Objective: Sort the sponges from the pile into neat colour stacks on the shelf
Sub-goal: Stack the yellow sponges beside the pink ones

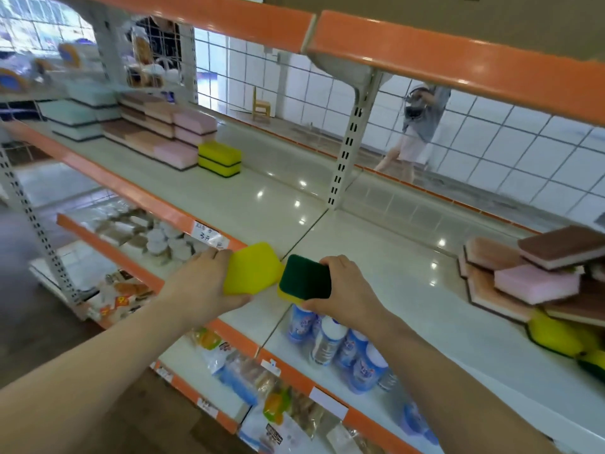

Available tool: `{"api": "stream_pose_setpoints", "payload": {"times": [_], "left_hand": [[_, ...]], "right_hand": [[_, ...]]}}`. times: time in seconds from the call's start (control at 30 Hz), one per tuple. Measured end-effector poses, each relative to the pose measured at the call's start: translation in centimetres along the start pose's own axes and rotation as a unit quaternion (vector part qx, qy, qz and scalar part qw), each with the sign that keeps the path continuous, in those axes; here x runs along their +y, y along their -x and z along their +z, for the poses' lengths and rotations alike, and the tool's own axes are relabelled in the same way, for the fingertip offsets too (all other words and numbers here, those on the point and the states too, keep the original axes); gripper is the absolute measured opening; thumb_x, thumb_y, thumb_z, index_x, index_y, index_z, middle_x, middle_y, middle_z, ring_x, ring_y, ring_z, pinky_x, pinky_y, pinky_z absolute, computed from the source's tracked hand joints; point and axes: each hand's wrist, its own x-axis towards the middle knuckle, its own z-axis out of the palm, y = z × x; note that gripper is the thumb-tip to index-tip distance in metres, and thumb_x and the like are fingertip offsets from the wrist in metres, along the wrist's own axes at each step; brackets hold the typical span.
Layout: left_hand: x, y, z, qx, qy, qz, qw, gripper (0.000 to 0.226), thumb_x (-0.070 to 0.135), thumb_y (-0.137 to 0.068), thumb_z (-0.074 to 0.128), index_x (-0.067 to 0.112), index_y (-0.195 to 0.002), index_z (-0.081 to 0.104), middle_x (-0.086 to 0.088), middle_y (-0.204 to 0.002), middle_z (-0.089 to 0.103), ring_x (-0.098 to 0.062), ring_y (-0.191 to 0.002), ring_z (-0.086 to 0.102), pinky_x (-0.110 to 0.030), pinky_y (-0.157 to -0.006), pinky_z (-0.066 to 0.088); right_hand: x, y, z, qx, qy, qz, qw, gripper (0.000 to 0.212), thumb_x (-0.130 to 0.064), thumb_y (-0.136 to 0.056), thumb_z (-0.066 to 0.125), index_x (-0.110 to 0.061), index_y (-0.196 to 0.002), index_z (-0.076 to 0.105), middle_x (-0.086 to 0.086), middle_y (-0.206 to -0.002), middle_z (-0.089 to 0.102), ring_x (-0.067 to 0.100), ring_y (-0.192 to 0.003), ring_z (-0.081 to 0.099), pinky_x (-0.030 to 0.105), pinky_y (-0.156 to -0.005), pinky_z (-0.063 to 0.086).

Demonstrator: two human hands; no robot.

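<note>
Gripping yellow sponges, left hand (209, 280) and right hand (343, 290), glossy white shelf (376, 257), tiled wall (491, 132) behind

Both my arms reach out in front of me. My left hand (209, 276) curls around something, and my right hand (343, 286) does too, fingers bent, thumbs underneath.

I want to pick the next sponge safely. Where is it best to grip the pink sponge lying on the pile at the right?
Probably grip the pink sponge by its two long sides, coming from above and the front: it lies tilted on the pile, its top bare, with a brown-topped sponge close behind.
</note>
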Motion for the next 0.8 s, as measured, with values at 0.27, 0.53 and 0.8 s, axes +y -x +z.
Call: {"api": "stream_pose_setpoints", "payload": {"times": [0.27,0.53,0.8], "left_hand": [[-9.2,-1.4,-2.6,0.012,-0.019,-0.016,1.000,0.088,0.066,-0.075,0.057,0.019,-0.143,0.026,-0.002,-0.132,0.044,-0.020,-0.119,0.047,-0.031,-0.089,0.043],[-17.4,-2.0,-4.6,0.012,-0.041,-0.029,0.999,0.086,0.067,-0.076,0.055,0.015,-0.140,0.032,-0.005,-0.131,0.046,-0.021,-0.119,0.047,-0.032,-0.093,0.045],[-23.1,-3.1,-6.1,0.010,-0.042,-0.057,0.997,0.086,0.065,-0.076,0.058,0.013,-0.140,0.031,-0.006,-0.140,0.040,-0.022,-0.124,0.044,-0.032,-0.096,0.041]], "right_hand": [[-7.1,-5.6,3.5,0.003,-0.008,-0.020,1.000,0.072,-0.042,-0.069,0.077,-0.015,-0.126,0.043,0.003,-0.118,0.044,0.014,-0.106,0.039,0.024,-0.084,0.036],[-13.4,-10.4,7.3,-0.010,-0.007,-0.030,0.999,0.072,-0.045,-0.070,0.076,-0.018,-0.127,0.042,0.000,-0.119,0.043,0.015,-0.108,0.040,0.026,-0.086,0.037],[-17.3,-15.3,9.4,-0.024,-0.001,-0.047,0.999,0.070,-0.045,-0.072,0.074,-0.018,-0.128,0.042,0.000,-0.118,0.042,0.015,-0.108,0.039,0.026,-0.087,0.037]]}}
